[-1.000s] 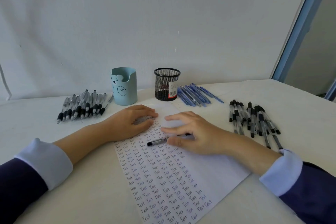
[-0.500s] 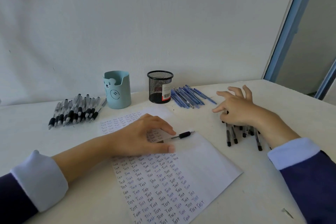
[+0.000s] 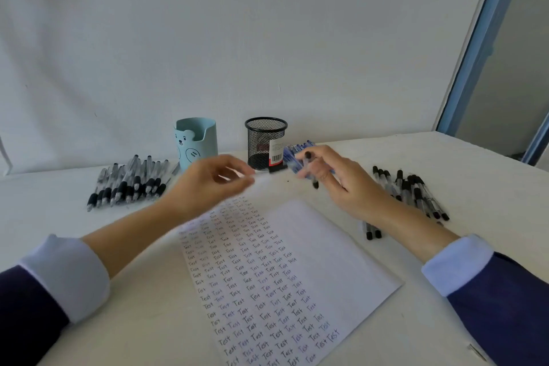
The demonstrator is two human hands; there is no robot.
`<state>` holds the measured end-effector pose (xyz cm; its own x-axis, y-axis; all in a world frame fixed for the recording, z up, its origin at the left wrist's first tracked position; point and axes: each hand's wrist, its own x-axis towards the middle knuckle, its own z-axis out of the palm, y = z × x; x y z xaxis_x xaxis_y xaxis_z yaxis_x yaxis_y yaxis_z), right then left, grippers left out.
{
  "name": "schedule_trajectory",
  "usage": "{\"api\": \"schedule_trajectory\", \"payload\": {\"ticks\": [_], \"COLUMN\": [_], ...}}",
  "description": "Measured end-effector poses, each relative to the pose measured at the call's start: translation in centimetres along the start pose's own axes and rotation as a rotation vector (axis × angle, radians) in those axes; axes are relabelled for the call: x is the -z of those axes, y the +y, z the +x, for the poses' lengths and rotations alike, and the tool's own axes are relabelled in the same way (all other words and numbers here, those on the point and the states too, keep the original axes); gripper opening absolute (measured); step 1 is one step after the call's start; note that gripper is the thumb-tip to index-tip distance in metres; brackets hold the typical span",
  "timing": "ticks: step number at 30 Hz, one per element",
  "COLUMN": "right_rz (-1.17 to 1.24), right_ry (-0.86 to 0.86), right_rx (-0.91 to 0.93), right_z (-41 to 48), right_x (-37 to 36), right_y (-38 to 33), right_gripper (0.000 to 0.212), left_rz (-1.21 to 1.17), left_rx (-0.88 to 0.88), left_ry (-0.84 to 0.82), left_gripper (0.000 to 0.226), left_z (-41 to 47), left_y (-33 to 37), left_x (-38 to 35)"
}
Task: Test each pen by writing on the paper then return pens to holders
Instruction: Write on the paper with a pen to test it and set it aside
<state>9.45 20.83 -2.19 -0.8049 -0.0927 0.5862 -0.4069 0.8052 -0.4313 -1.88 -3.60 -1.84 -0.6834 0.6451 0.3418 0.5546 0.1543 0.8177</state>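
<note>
The paper [image 3: 315,249], filled on its left side with rows of "Test", lies in the middle of the table. My left hand [image 3: 212,184] is raised over its far edge, blurred, and pinches a clear pen [image 3: 276,170] whose black grip end points at the foot of the black mesh holder [image 3: 265,140]. My right hand [image 3: 332,178] hovers right of that holder and grips a clear black-capped pen [image 3: 315,183] nearly upright. The light blue bear holder [image 3: 196,142] stands left of the mesh one.
A pile of black-grip pens [image 3: 130,181] lies at the left. Blue pens [image 3: 297,150] lie behind my right hand, beside the mesh holder. More clear pens with black caps [image 3: 416,193] are spread at the right. A white wall backs the table.
My left hand lifted the pen off the paper and carried it toward the holders. My right hand took a pen from the right pile and moved left with it.
</note>
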Motion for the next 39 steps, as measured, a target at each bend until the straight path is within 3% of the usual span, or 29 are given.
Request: {"api": "schedule_trajectory", "payload": {"ticks": [3,6,9,17,21,23,25,28,31,35,39], "right_rz": [0.227,0.118,0.125,0.057,0.114,0.159,0.180,0.245,0.320,0.442,0.745], "right_ry": [-0.048,-0.190,-0.209,-0.182,-0.226,-0.313,-0.353,-0.262,-0.158,-0.029,-0.115], "right_rx": [-0.018,-0.081,-0.127,-0.046,-0.041,-0.062,-0.083,0.000,-0.052,-0.163,-0.471], "right_z": [-0.4,-0.6,-0.9,-1.1,-1.2,-1.2,-1.2,-1.3,-1.0,-0.8,0.0], "right_x": [-0.7,-1.2,-1.8,-2.1,-2.4,-2.6,-2.6,-2.7,-2.5,-1.4,-1.1], "right_y": [-1.3,-1.5,-1.7,-2.7,-2.8,-2.8,-3.0,-3.0,-3.4,-3.6,-3.4], "right_gripper": [0.034,0.053,0.081,0.062,0.054,0.068,0.078,0.055,0.034,0.049,0.033], "left_rz": [-0.252,-0.353,-0.410,-0.779,-0.481,-0.252,0.132,0.498,0.745,0.858,0.895], "left_rx": [0.055,0.066,0.085,0.147,0.339,0.361,0.295,0.123,0.073,0.162,0.253], "left_ry": [0.186,0.347,0.419,0.556,0.549,0.545,0.570,0.530,0.340,0.246,0.163], "left_gripper": [0.029,0.030,0.027,0.014,0.035,0.041,0.030,0.016,0.020,0.036,0.064], "left_z": [1.2,2.0,2.2,2.1,2.0,1.9,1.8,1.9,2.3,2.5,2.3], "left_y": [-0.3,-0.8,-1.3,-3.7,-5.0,-5.4,-5.8,-6.3,-7.6,-7.4,-6.6], "left_x": [2.9,5.5,7.9,12.0,12.2,12.0,11.5,10.5,9.6,8.6,8.1]}}
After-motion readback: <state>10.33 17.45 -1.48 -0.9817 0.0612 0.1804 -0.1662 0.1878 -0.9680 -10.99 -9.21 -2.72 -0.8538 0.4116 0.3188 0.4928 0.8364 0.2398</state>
